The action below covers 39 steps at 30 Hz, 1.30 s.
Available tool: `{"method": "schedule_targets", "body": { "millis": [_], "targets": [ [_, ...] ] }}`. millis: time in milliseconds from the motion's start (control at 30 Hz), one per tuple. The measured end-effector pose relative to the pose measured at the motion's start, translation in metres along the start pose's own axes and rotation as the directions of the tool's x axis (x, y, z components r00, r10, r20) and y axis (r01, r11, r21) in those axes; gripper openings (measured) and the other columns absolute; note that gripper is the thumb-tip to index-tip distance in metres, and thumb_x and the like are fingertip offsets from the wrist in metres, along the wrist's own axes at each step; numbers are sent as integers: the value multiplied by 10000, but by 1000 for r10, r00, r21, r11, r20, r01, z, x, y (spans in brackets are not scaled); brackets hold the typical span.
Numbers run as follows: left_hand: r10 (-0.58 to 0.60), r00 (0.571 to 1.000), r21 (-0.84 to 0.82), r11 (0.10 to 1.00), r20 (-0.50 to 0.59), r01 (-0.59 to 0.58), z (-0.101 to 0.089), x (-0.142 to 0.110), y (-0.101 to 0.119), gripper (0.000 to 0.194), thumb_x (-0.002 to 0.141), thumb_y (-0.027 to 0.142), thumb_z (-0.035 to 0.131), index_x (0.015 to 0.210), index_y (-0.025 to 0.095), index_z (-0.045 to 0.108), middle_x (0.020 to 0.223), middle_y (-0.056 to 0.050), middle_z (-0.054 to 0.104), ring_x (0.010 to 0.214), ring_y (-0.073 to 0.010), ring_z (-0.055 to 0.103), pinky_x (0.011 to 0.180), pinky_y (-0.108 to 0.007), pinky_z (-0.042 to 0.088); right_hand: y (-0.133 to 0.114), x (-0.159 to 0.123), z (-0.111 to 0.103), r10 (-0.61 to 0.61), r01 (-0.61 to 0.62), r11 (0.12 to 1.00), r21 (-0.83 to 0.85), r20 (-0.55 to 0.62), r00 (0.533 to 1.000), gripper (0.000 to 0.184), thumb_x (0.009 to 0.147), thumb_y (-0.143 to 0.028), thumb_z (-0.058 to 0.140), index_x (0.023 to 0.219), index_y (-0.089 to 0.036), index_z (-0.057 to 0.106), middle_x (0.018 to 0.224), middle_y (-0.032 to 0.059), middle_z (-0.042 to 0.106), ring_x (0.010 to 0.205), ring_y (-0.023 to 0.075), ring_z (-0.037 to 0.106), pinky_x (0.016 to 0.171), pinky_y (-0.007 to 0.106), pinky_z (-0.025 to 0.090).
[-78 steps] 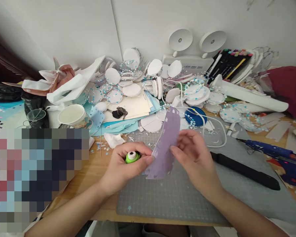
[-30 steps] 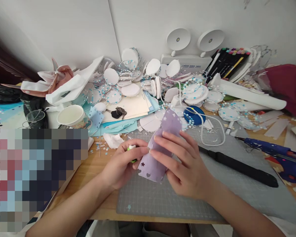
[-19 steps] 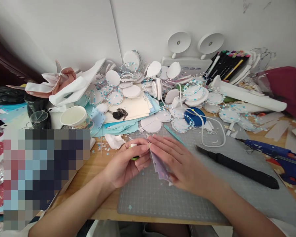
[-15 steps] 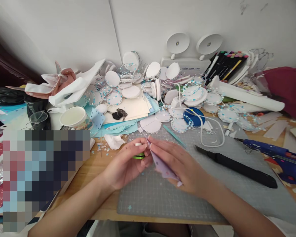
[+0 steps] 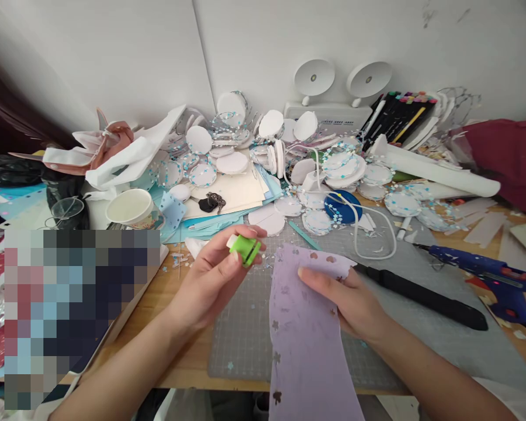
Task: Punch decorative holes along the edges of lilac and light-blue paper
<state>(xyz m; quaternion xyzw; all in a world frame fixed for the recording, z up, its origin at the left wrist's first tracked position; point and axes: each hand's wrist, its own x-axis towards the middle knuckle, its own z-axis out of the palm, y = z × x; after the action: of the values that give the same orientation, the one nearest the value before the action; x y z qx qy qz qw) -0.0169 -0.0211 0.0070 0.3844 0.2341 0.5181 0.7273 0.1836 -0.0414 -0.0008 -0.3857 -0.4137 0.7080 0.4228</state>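
Note:
Held in my left hand (image 5: 210, 286) is a small green craft punch (image 5: 244, 250) with a white button, gripped between thumb and fingers. My right hand (image 5: 355, 298) pinches a sheet of purple paper (image 5: 307, 351) near its upper right, thumb on top and fingers behind. Flower-shaped holes run along the paper's left and top edges. The sheet hangs down over the table's front edge. The punch is apart from the paper, to its left. Beneath both hands lies a grey cutting mat (image 5: 241, 345).
A black-handled craft knife (image 5: 425, 298) and blue glue gun (image 5: 486, 275) lie at right. White discs (image 5: 232, 162) wrapped in blue-beaded strands crowd the back, near a twin-headed lamp (image 5: 328, 114). A paper cup (image 5: 131, 207) stands at left beside blue paper (image 5: 206, 228).
The punch and paper have come apart. My left hand has turned, showing the green punch; my right hand has moved right, and the purple sheet now spreads flat toward me.

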Motion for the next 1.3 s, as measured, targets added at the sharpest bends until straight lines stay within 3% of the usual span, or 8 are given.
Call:
{"method": "schedule_targets", "body": {
  "millis": [133, 367, 567, 733, 867, 1067, 1167, 1300],
  "targets": [
    [-114, 992, 24, 993, 60, 113, 0, -1, -2, 254, 787, 279, 694, 1038, 249, 670, 987, -24, 578, 741, -94, 501, 698, -215, 427, 7, -5, -3, -23, 25, 999, -39, 41, 999, 105, 868, -301, 599, 916, -216, 636, 768, 1, 675, 654, 143, 655, 563, 246, 546],
    [-154, 988, 26, 988, 22, 154, 3, -1, 0, 257, 815, 294, 634, 1038, 189, 709, 1063, -74, 613, 928, -179, 531, 838, -273, 433, 6, -9, -3, -144, 148, 952, -267, 36, 989, 172, 913, -355, 499, 865, -223, 600, 693, 0, 613, 544, 139, 581, 516, 269, 527],
    [-55, 998, 181, 982, -1, 54, 1, -1, -3, 310, 757, 225, 707, 1066, 236, 683, 1045, -47, 586, 919, -158, 514, 804, -229, 434, -3, -11, 4, -388, 361, 703, -613, 94, 917, 245, 907, -230, 482, 666, -211, 445, 555, -35, 403, 464, 103, 390, 404, 225, 354],
    [-23, 998, 224, 974, 51, 11, 6, 1, -4, 483, 674, 149, 761, 1126, 229, 612, 1009, -49, 547, 895, -155, 500, 749, -213, 440, -2, -8, 6, -465, 473, 543, -694, 221, 857, 153, 885, -139, 454, 748, -207, 459, 571, -51, 404, 449, 85, 384, 405, 217, 336],
    [-36, 994, 320, 947, 104, 1, 7, 0, -8, 466, 635, 134, 783, 1059, 205, 602, 987, -44, 536, 922, -168, 500, 782, -228, 429, 2, -6, 4, -506, 521, 464, -716, 269, 820, 115, 871, -116, 447, 809, -208, 477, 578, -55, 429, 445, 86, 401, 406, 213, 342],
    [-105, 986, 576, 817, 131, 11, 3, -9, -7, 278, 665, 280, 770, 845, 192, 578, 750, 13, 494, 701, -127, 444, 652, -208, 390, 0, -5, 5, -523, 579, 439, -687, 329, 786, 180, 867, -99, 424, 725, -210, 429, 622, -52, 415, 482, 79, 419, 435, 205, 342],
    [-86, 980, 690, 721, 178, -63, 4, -13, -6, 193, 732, 343, 699, 748, 192, 580, 665, 13, 464, 637, -132, 416, 602, -214, 380, 0, -4, 5, -495, 560, 477, -678, 319, 808, 205, 881, -113, 427, 699, -209, 420, 608, -56, 403, 479, 80, 406, 434, 207, 336],
    [-49, 976, 728, 674, 213, -125, 6, -15, -6, 199, 750, 375, 673, 842, 210, 611, 678, 2, 507, 622, -141, 438, 582, -222, 393, 0, -3, 5, -455, 526, 520, -674, 302, 837, 236, 892, -130, 435, 669, -203, 412, 582, -60, 385, 460, 76, 378, 430, 211, 321]
  ]
}}
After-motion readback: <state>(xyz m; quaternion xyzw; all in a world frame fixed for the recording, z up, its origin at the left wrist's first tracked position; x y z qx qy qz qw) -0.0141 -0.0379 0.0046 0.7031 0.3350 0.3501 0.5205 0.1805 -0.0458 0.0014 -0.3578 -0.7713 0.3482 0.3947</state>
